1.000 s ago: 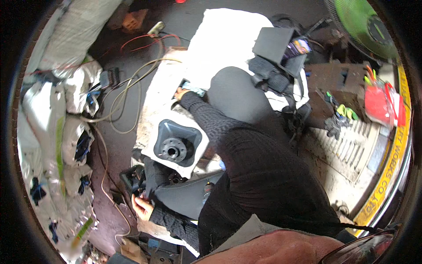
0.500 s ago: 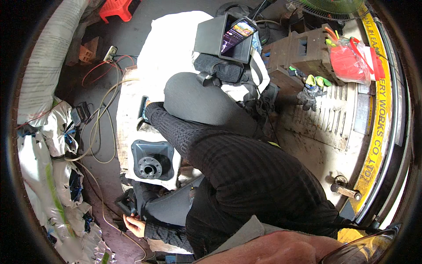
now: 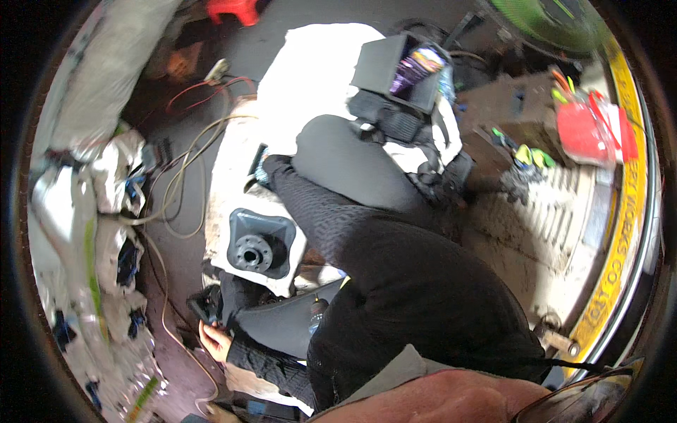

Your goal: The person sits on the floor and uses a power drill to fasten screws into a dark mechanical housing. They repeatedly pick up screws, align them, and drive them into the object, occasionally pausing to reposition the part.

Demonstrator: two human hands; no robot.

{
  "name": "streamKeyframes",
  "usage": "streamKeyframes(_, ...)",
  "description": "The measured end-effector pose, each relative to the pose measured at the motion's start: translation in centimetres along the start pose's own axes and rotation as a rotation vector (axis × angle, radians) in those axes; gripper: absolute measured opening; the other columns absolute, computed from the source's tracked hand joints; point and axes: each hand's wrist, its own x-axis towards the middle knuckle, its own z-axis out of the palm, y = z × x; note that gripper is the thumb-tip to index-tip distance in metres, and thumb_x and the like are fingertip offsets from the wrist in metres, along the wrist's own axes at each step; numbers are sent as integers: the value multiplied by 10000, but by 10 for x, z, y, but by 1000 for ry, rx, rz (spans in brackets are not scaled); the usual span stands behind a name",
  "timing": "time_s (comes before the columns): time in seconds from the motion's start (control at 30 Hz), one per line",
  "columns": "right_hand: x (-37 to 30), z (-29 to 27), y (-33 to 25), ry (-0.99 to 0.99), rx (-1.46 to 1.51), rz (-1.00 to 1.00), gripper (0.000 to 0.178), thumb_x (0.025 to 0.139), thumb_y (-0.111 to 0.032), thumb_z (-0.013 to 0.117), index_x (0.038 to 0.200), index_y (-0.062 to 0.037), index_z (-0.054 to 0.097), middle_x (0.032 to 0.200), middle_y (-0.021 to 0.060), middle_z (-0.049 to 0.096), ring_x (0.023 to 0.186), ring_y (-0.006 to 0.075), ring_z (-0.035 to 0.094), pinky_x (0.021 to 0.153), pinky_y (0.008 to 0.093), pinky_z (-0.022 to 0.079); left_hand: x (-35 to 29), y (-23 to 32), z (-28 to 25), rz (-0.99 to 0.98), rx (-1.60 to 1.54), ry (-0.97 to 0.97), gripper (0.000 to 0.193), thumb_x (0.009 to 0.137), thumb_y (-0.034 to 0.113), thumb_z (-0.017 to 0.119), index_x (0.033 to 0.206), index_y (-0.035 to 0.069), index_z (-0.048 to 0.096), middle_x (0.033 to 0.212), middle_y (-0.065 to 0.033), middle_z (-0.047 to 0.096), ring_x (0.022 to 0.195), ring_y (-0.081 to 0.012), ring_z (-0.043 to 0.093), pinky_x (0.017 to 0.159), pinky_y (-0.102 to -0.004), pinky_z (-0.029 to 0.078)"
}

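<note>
A dark square-flanged part (image 3: 278, 236) with a round, holed hub lies on a white sheet to the left of my lap. Beyond it, my right hand (image 3: 268, 163) is mostly hidden by its black sleeve, beside a dark-framed thing (image 3: 255, 169) with some blue in it. I cannot make out its fingers or any grip. At the lower left, my left hand (image 3: 214, 342) reaches down with its fingers stretched out and nothing visible in them. Close to those fingertips is a black thing (image 3: 204, 304), perhaps a shoe, at the end of my grey-trousered leg.
A black box (image 3: 384, 63) with a lit screen (image 3: 416, 69) stands beyond my knee. Cables (image 3: 180, 180) trail over the floor beside silvery sacks (image 3: 92, 261). On the right are a glove (image 3: 522, 180), a red packet (image 3: 592, 132), a green fan (image 3: 550, 21) and a yellow-edged machine panel (image 3: 613, 261).
The whole view has swung, so most things sit further right, and the picture is more blurred. Both hands keep about the same places beside the sheet and the black thing.
</note>
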Motion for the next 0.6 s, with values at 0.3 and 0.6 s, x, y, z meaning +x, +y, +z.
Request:
streamKeyframes(0.3, 23, 21, 18, -94, 417, 235, 225, 856, -247, 448, 848, -54, 564, 722, 115, 614, 595, 252, 587, 523, 373, 490, -11, 14, -6, -52, -16, 13, 232, 872, 215, 523, 1064, 95, 571, 731, -17, 601, 523, -46, 439, 495, -186, 378)
streamKeyframes(0.6, 142, -26, 34, -215, 597, 257, 179, 858, -196, 443, 779, -70, 543, 615, 89, 528, 533, 250, 526, 547, 409, 485, -7, 11, 27, 150, -124, -21, 186, 855, 141, 537, 1017, 76, 601, 724, -28, 619, 546, -47, 494, 504, -187, 402)
